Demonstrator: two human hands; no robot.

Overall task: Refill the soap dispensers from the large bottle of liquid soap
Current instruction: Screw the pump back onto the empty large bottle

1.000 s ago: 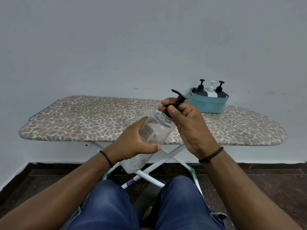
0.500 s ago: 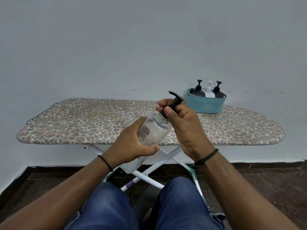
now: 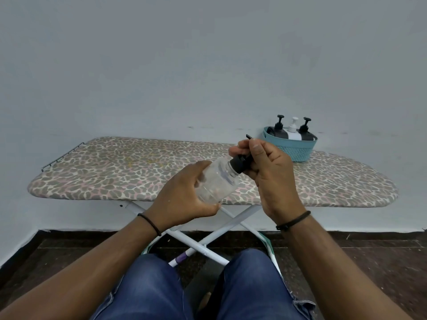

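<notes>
The left hand [image 3: 182,199] grips a clear bottle [image 3: 216,181], tilted above the ironing board's [image 3: 104,172] near edge. The right hand [image 3: 268,172] grips its black pump [image 3: 239,163], hiding most of it. A basket [image 3: 295,151] with three dispensers [image 3: 292,130] sits on the board behind the hands.

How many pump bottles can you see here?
4: a clear pump bottle held in both hands, plus two black and one white standing in the teal basket. Others may hide behind them.
</notes>
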